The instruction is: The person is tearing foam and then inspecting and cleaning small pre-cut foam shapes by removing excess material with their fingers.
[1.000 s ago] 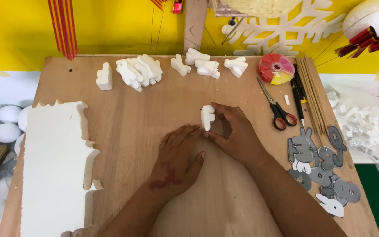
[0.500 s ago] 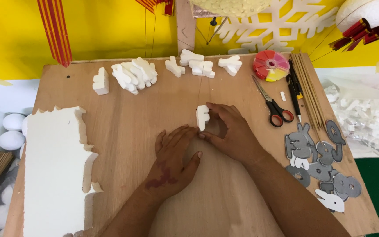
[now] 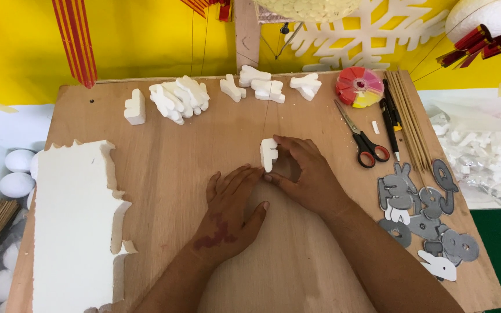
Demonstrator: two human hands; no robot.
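Wooden board (image 3: 163, 174) against a yellow wall. Far left — large white foam slab (image 3: 71, 226), edge cut ragged. Left hand (image 3: 230, 211) flat on the board, fingers spread, tips near a small white foam cutout (image 3: 268, 155). Right hand (image 3: 305, 174) pinches that cutout, standing it upright mid-board. Further right — red-handled scissors (image 3: 363, 142), wooden sticks (image 3: 410, 122), grey letter shapes (image 3: 421, 208).

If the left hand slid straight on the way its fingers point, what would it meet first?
The left hand points up and right; first comes the small white foam cut-out, which its fingertips look to be already touching, though contact is unclear.
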